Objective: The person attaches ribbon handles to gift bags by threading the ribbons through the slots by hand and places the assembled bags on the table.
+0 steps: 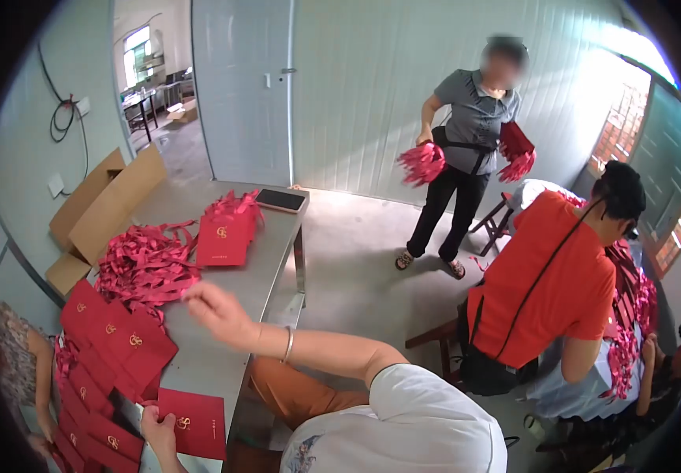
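At the lower left my left hand (159, 435) grips the edge of a red paper bag (201, 424) with a gold emblem, lying near the table's edge. My right hand (226, 318), a bracelet at its wrist, is raised above the table with its fingers curled together. Its fingertips overlap the edge of a heap of red ribbons (147, 264) from this angle; whether they pinch anything is too blurred to tell. Overlapping red bags (119, 335) spread beside my left hand. Another upright stack of red bags (223, 240) with ribbons stands farther back.
A dark tablet or phone (280, 200) lies at the far corner of the metal table (265, 272). An open cardboard box (115, 205) stands behind the ribbons. One person (478, 118) stands carrying red ribbon bundles; another in orange (545, 284) works at the right. An arm (43, 378) shows far left.
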`<move>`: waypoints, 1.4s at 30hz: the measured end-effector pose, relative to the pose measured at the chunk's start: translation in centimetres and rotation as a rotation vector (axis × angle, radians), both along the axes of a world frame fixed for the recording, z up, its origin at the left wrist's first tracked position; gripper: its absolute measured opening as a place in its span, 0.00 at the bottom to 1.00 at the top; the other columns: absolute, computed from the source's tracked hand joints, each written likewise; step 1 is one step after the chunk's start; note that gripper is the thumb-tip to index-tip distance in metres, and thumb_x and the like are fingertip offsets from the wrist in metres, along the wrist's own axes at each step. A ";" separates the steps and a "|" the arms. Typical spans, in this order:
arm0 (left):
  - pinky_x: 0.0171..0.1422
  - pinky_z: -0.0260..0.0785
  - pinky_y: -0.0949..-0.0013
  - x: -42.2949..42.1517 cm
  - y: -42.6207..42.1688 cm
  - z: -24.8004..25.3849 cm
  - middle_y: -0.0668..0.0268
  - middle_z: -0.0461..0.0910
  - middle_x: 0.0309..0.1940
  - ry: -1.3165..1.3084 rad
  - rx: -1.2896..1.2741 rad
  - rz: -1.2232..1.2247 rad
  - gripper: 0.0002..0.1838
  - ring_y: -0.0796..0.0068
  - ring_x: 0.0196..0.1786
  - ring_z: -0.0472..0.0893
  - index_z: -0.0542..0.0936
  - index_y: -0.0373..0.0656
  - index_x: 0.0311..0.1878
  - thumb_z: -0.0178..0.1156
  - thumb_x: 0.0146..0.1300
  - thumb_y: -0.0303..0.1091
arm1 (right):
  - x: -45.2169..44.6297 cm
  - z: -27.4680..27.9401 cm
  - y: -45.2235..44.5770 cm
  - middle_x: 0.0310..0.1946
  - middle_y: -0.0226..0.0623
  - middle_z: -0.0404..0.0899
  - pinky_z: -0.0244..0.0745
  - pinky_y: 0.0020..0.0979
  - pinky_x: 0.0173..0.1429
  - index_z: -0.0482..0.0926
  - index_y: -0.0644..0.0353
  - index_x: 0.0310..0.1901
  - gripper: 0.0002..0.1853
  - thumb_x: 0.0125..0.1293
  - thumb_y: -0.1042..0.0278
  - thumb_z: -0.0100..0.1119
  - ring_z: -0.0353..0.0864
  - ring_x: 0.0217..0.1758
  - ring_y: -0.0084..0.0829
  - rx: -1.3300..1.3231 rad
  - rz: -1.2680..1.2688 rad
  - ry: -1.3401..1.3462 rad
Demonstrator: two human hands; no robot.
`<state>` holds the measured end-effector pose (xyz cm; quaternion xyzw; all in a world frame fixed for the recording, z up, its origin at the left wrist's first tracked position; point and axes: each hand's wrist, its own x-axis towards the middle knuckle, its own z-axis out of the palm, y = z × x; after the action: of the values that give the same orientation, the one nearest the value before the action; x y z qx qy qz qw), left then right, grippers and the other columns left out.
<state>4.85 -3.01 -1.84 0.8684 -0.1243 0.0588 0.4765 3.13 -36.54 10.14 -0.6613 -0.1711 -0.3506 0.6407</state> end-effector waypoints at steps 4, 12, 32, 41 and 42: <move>0.47 0.73 0.72 -0.3 0.0 0.1 0.63 0.83 0.36 0.180 -0.263 -0.053 0.14 0.75 0.39 0.82 0.78 0.32 0.42 0.57 0.50 0.14 | -0.6 -2.6 6.0 0.30 0.36 0.76 0.74 0.32 0.41 0.75 0.61 0.45 0.06 0.70 0.72 0.55 0.77 0.35 0.27 -0.144 0.122 0.088; 0.54 0.72 0.71 -1.9 -1.7 3.2 0.63 0.83 0.46 0.376 -0.510 -0.045 0.16 0.74 0.48 0.80 0.79 0.35 0.51 0.59 0.58 0.21 | -1.5 -6.6 12.5 0.33 0.49 0.78 0.75 0.46 0.40 0.77 0.61 0.40 0.05 0.64 0.73 0.56 0.79 0.37 0.53 -0.621 0.331 0.268; 0.47 0.73 0.68 -2.4 -0.9 2.3 0.56 0.84 0.37 0.390 -0.511 0.069 0.13 0.70 0.39 0.82 0.81 0.34 0.46 0.60 0.56 0.23 | 0.0 -8.0 14.9 0.31 0.44 0.83 0.78 0.31 0.39 0.82 0.64 0.40 0.06 0.62 0.75 0.63 0.83 0.31 0.35 -0.648 0.214 0.334; 0.47 0.73 0.64 -2.6 -1.2 2.6 0.53 0.83 0.35 0.302 -0.339 0.087 0.13 0.61 0.39 0.83 0.82 0.37 0.46 0.58 0.56 0.26 | 0.5 -8.0 15.7 0.27 0.39 0.84 0.78 0.27 0.37 0.83 0.64 0.37 0.05 0.60 0.74 0.66 0.83 0.28 0.26 -0.534 0.200 0.567; 0.47 0.73 0.64 -2.6 -1.1 2.6 0.53 0.83 0.35 0.303 -0.341 0.088 0.13 0.61 0.39 0.83 0.82 0.37 0.46 0.58 0.56 0.26 | 0.6 -8.1 15.8 0.27 0.39 0.84 0.77 0.27 0.36 0.83 0.64 0.37 0.05 0.60 0.74 0.65 0.82 0.28 0.25 -0.521 0.210 0.595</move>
<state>2.21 -4.14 0.76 0.7787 -0.0018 -0.0313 0.6266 3.74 -20.78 2.07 -0.8529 -0.1280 -0.0214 0.5056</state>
